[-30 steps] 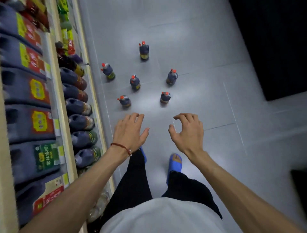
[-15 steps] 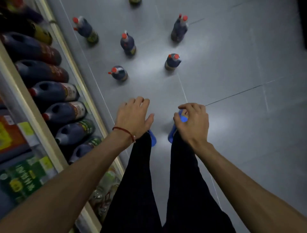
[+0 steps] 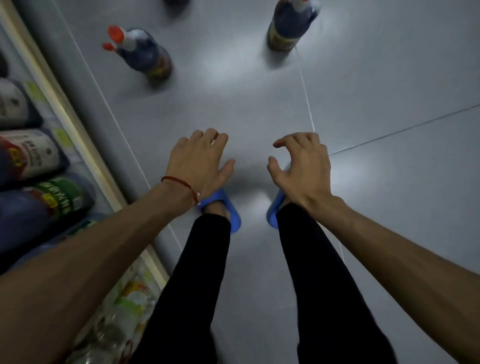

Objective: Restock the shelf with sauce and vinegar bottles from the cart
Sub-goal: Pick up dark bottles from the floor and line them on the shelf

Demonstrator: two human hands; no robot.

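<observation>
Two dark sauce bottles with red caps stand upright on the grey floor ahead: one at the upper left, one at the top right. A third bottle base barely shows at the top edge. My left hand, with a red string on its wrist, hovers palm down with relaxed fingers and holds nothing. Held out beside it, my right hand has loosely curled fingers and is empty too. Both hands are well short of the bottles. The shelf runs along the left, filled with dark labelled bottles.
My legs in black trousers and blue slippers stand on the tiled floor below the hands. The lowest shelf level at the bottom left holds clear plastic bottles. No cart is in view.
The view has dropped lower and moved closer to the floor bottles, which now look much larger. Both hands stayed stretched forward and empty.
</observation>
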